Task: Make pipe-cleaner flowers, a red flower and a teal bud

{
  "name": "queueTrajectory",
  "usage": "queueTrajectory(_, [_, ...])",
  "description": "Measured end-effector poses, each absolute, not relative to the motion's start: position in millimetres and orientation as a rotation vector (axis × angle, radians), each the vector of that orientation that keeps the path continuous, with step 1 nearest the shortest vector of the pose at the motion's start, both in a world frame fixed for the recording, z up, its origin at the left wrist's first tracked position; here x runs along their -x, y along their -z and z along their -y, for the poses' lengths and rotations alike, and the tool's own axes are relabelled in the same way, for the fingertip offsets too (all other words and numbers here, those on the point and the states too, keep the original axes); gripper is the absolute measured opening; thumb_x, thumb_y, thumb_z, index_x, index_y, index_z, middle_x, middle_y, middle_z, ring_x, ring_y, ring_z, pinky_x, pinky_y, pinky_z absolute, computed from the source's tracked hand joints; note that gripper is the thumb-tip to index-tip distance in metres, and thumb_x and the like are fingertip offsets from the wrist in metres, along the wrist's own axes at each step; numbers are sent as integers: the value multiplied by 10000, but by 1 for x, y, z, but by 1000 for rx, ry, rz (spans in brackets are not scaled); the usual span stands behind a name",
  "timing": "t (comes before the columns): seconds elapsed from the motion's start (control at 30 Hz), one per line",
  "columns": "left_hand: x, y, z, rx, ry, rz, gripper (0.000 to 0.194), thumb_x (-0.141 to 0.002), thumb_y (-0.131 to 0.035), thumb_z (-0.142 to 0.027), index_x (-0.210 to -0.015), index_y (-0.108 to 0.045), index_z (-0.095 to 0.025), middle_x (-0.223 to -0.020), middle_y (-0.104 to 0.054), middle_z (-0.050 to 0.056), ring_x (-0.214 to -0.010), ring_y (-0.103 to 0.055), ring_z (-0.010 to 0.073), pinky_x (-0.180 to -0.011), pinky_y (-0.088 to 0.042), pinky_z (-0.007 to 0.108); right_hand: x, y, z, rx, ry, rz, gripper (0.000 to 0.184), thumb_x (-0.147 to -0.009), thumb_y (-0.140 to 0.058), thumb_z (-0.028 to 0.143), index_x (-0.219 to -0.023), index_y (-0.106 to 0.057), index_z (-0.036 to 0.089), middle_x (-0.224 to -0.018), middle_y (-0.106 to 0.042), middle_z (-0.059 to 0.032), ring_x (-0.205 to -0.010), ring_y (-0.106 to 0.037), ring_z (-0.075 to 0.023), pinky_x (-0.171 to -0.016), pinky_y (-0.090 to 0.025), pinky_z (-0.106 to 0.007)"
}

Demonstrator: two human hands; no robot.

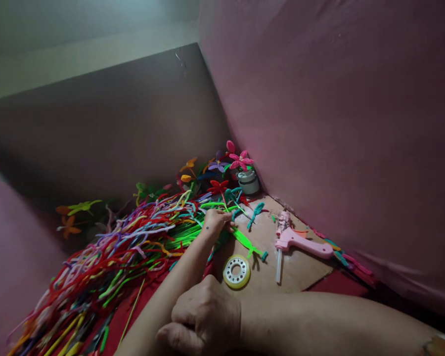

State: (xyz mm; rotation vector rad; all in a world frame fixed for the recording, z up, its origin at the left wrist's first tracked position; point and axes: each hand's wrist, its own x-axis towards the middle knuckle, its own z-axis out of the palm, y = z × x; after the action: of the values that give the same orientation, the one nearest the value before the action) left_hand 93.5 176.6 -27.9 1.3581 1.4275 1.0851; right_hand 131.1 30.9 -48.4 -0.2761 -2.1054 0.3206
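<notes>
My left hand (217, 222) reaches forward over the craft pile, its fingers closed at a curled teal pipe-cleaner piece (236, 214). Just below its fingertips lies a bright green pipe-cleaner leaf (244, 240) with a teal end. A red pipe-cleaner flower (218, 186) and another teal piece (257, 214) are beyond and to the right of it. Close to the camera, my right hand (205, 316) is curled with its fingers folded under; what they hold, if anything, is hidden. A yellow roll of tape (236, 272) lies on the board just past the right wrist.
A pink glue gun (300, 242) with a clear glue stick rests on the brown board (270, 277). Loose pipe cleaners (133, 247) heap at left. A pink flower (241, 160) stands at a grey jar (248, 182) in the corner. A pink wall (356, 123) bounds the right side.
</notes>
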Motion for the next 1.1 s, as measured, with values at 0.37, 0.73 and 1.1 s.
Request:
queueTrajectory(0.37, [-57,3,-108,-1331,-1292,-1363,226,-621,-684,-243,-769,-575,-113,-578,-579,-19,-436,-547,103,-352,-415,201,-131,52,-31,284,-342,2067,442,-869,-400,399,-487,-455,182,-472,-529,17,-449,-466,-90,-418,-277,-239])
queueTrajectory(0.73, [-16,17,-48,-1748,-1340,-1482,390,-733,-635,-373,-1035,-505,-164,-825,-591,20,-685,-571,126,-563,-456,227,-136,54,-27,275,-433,2086,380,-875,-457,303,-518,-441,176,-480,-466,20,-448,-369,-82,-464,-266,-230])
queueTrajectory(1.1, [1,33,-43,-1846,-1482,-1432,322,-764,-511,-157,-1085,-496,-184,-894,-575,28,-740,-561,124,-661,-456,234,-137,55,-24,334,-552,2185,343,-874,-452,301,-553,-454,179,-509,-453,18,-478,-372,-89,-490,-276,-242])
